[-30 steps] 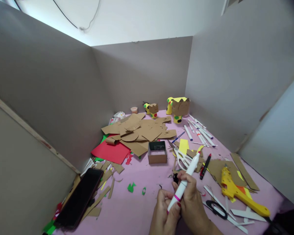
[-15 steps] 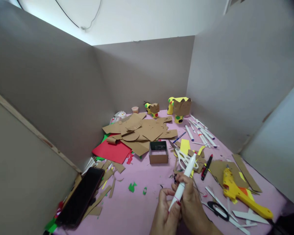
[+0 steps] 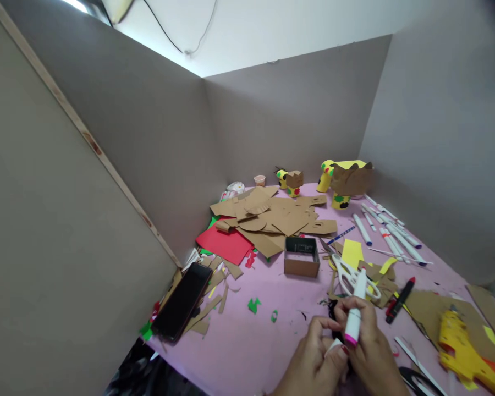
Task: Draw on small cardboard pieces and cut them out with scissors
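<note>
Showing a black inner wall (image 3: 302, 246): open box (image 3: 301, 268) near held marker (image 3: 353, 323)

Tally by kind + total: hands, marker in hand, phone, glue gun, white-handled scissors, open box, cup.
Left hand and right hand: 2
Held marker: 1
Phone: 1
Glue gun: 1
White-handled scissors: 1
Open box: 1
Cup: 1
Total: 8

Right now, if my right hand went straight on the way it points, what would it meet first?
Probably the white-handled scissors, just beyond the right hand and the marker it holds. Depth is unclear, so it might pass over them.
</note>
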The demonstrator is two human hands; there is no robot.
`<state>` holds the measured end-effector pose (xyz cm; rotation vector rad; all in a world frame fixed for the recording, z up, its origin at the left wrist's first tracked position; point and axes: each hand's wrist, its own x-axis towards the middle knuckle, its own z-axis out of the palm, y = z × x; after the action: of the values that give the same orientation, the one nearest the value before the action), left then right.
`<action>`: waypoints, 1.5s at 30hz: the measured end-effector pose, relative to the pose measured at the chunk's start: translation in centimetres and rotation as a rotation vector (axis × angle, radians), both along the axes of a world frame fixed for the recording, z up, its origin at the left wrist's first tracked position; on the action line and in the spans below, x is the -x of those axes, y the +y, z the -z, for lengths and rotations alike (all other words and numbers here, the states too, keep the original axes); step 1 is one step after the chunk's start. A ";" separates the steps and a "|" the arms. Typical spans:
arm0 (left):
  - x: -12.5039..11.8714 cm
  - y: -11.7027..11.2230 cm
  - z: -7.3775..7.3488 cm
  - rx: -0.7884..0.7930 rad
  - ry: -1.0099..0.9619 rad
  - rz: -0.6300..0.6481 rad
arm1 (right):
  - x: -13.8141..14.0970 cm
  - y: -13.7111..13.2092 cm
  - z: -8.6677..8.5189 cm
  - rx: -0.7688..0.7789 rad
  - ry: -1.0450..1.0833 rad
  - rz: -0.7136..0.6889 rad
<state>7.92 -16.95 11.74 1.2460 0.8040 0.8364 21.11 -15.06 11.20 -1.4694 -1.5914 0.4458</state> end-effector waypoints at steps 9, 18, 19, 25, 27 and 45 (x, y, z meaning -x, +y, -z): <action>11.7 4.0 -3.8 -0.290 1.057 -0.517 | -2.1 -0.1 2.2 0.073 0.104 0.070; 18.3 7.3 -3.5 -0.211 1.692 -0.467 | -1.4 -0.5 1.9 0.018 0.143 -0.020; 18.4 7.6 -3.3 -0.202 1.721 -0.446 | -1.3 -0.7 1.7 0.028 0.115 -0.013; 18.8 8.9 -2.7 -0.269 1.763 -0.421 | -1.2 -0.8 1.4 -0.005 0.027 -0.019; 18.8 8.8 -2.7 -0.319 1.732 -0.432 | -1.2 -0.6 1.5 -0.023 0.012 -0.022; 5.8 4.2 -1.9 -0.784 1.162 -0.062 | 0.8 -1.3 -1.1 -0.033 0.408 0.090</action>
<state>2.15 -12.72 13.69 2.4927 1.4917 0.3980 20.31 -16.40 12.34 -1.3192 -1.2002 0.6198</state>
